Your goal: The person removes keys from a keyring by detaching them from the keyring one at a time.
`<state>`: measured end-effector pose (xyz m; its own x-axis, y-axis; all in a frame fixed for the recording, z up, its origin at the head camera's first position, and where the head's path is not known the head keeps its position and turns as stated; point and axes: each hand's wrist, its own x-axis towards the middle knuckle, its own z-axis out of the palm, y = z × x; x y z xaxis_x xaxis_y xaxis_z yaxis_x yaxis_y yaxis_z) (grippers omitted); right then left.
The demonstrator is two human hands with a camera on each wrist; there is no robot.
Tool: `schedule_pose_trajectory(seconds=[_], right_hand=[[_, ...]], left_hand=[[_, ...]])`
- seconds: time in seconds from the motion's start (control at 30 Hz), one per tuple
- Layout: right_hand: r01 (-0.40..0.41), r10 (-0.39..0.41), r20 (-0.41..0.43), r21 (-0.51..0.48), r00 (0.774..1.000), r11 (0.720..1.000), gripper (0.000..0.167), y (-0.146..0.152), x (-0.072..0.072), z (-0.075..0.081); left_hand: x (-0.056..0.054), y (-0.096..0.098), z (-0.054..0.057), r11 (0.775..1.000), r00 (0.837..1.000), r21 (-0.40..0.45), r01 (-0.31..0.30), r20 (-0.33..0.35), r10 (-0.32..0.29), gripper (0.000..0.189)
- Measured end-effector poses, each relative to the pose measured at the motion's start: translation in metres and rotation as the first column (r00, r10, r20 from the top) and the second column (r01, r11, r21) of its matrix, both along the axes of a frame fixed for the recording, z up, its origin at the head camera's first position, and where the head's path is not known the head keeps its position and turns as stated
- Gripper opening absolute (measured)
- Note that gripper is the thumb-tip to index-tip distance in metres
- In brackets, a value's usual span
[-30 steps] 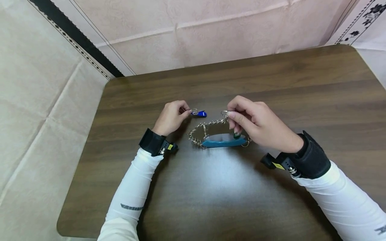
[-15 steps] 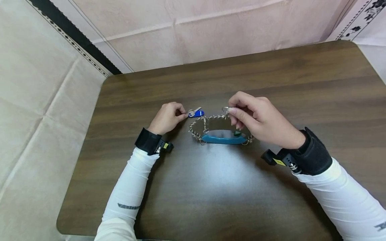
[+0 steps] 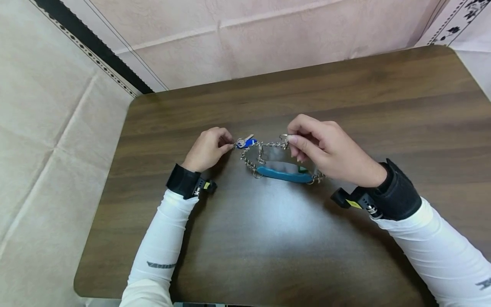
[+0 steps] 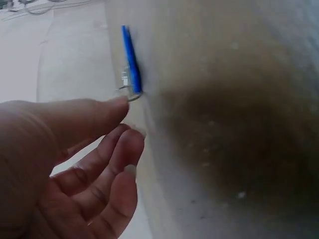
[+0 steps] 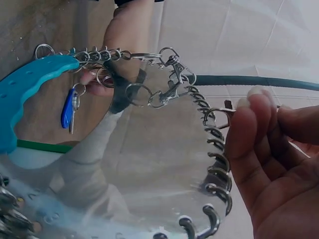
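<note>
My left hand pinches a metal ring by its edge, low over the wooden table. From that ring hang a small key and a blue key tag. My right hand pinches a small metal ring at the far edge of a clear plastic plate. Metal rings run like a chain along the plate's border, and a clasp hangs among them. A teal handle forms the plate's near side. In the head view, the blue tag sits right at the chain's left end.
The wooden table has rounded corners. Pale cloth hangs behind its far edge, and more cloth covers the left side. A small green piece shows just behind the teal handle.
My left hand has drawn slightly left with the ring, and the key has come into view beside the blue tag. My right hand keeps its pinch, and the head view has shifted a little.
</note>
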<state>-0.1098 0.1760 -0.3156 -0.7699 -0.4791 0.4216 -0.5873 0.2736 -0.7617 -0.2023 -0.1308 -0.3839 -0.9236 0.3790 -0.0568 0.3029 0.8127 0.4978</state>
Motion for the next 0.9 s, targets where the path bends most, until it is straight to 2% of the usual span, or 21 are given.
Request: schedule_pose_trajectory(seconds=[0.17, 0.3, 0.4, 0.47, 0.53, 0.6, 0.7, 0.9], right_hand=[[-0.004, 0.004, 0.001, 0.005, 1.000, 1.000, 0.006, -0.001, -0.001, 0.000], [0.001, -0.001, 0.014, 0.004, 1.000, 1.000, 0.006, -0.001, -0.001, 0.000], [0.004, -0.004, 0.018, -0.001, 1.000, 1.000, 0.007, -0.001, 0.000, -0.001], [0.003, -0.003, 0.014, -0.004, 1.000, 1.000, 0.007, -0.002, 0.000, -0.001], [-0.001, 0.001, 0.004, -0.009, 1.000, 1.000, 0.007, -0.002, 0.000, -0.002], [-0.004, 0.004, -0.002, -0.020, 1.000, 1.000, 0.007, -0.002, 0.001, -0.003], [-0.009, 0.009, -0.006, -0.034, 1.000, 0.999, 0.007, -0.002, 0.001, -0.004], [-0.032, 0.032, -0.004, -0.053, 0.999, 0.998, 0.007, -0.002, 0.001, -0.004]], left_hand=[[0.012, 0.002, 0.020, 0.998, 0.993, 0.068, -0.013, -0.118, 0.021, 0.013], [0.026, 0.013, 0.043, 0.987, 0.977, 0.153, 0.052, -0.214, -0.018, 0.014], [0.042, 0.030, 0.062, 0.957, 0.959, 0.232, 0.175, -0.261, -0.112, 0.015], [0.053, 0.041, 0.074, 0.926, 0.941, 0.269, 0.266, -0.283, -0.188, 0.017], [0.062, 0.052, 0.082, 0.886, 0.915, 0.298, 0.356, -0.304, -0.265, 0.019], [0.066, 0.062, 0.087, 0.856, 0.890, 0.304, 0.417, -0.326, -0.318, 0.020], [0.067, 0.074, 0.090, 0.831, 0.863, 0.299, 0.469, -0.357, -0.358, 0.016], [0.067, 0.085, 0.089, 0.809, 0.833, 0.287, 0.512, -0.395, -0.387, 0.008]])
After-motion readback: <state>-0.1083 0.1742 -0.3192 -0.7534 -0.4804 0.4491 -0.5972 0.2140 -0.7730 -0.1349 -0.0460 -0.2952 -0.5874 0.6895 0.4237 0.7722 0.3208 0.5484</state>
